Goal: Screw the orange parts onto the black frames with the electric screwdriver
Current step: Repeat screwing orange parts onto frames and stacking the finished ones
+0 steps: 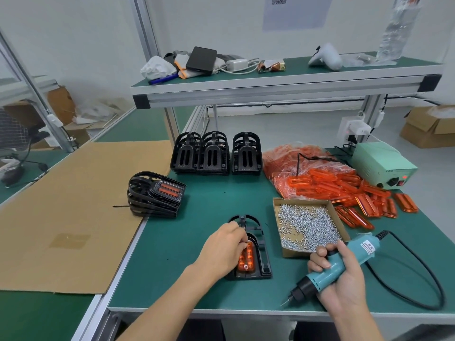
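At a green-matted assembly worktop (187, 254), my left hand (222, 249) rests on a translucent orange plastic insert (246, 259) seated in a black plastic lattice frame (256, 252), fingers (240, 238) curled at the insert's far end, apparently pinching a small screw there, though it is too small to be sure. My right hand (342, 274) has its fingers wrapped firmly round the teal corded electric screwdriver (339, 264), bit angled down just beside the worktop's near edge, well clear of the frame. To do this step well, I judge the screw should stand straight in its hole and the insert be held flat so it cannot shift; the bit should then come down square onto the head before the trigger is pressed, with light, steady pressure to avoid stripping the plastic. Counted: one frame in hand; one leaning stack of finished frames (155, 193) to the left, its number unclear; three stacks of bare black frames (216, 153) behind; a heap of loose orange inserts (344, 190) with a bagful beyond, too many to count; one cardboard tray of silver screws (307, 225); one pale green power supply box (384, 163).
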`<state>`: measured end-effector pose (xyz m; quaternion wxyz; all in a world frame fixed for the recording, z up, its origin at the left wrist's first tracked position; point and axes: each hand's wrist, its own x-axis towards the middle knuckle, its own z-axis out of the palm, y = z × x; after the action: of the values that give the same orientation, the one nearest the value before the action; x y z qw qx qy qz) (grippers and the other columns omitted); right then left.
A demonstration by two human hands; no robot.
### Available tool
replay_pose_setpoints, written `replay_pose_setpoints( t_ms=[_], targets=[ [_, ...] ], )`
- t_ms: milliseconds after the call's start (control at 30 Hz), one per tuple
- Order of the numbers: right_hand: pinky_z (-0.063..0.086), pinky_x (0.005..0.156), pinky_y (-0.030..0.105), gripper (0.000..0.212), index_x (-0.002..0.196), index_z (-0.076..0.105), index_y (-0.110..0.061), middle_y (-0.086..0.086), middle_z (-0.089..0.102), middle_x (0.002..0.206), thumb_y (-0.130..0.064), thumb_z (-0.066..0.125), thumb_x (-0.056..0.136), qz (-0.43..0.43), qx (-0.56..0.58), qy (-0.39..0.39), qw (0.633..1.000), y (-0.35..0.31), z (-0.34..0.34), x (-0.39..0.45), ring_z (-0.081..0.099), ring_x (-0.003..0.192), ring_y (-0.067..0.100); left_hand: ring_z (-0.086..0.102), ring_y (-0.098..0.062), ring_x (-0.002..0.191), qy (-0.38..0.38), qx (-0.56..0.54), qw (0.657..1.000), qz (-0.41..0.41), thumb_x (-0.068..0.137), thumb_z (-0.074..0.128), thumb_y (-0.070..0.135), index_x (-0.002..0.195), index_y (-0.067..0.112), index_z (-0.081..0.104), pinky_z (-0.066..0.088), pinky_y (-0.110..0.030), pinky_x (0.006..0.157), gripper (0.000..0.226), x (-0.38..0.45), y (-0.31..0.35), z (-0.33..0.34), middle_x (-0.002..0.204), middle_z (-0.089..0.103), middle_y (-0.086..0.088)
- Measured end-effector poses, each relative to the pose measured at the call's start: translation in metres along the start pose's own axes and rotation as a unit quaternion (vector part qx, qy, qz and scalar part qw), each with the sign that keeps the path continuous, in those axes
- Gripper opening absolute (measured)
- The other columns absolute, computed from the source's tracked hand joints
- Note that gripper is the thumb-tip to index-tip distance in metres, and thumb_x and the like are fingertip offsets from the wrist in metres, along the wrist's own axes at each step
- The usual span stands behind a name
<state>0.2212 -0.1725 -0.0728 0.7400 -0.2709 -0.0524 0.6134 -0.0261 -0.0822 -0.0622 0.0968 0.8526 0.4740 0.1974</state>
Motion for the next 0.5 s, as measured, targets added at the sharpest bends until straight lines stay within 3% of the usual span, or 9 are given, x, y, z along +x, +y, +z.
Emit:
replay_pose_setpoints(
  t_ms=[500],
  targets=[
    [0.042,0.049,0.02,0.026,0.074,0.061,-0.018,0.002,0.052,0.073,-0.03,0.06,0.097,-0.002,0.001,-0.007,1.0,0.001,-0.0043,0.0017,0.043,0.051,0.007,0.054,-0.014,0.101,0.008,0.006,1.0,-0.016,0.101,0.061,0.028,0.103,0.022,0.066,0.05,-0.03,0.084,0.008,-0.0038,0.006,0.0015,0.105,0.054,0.009]
  ],
)
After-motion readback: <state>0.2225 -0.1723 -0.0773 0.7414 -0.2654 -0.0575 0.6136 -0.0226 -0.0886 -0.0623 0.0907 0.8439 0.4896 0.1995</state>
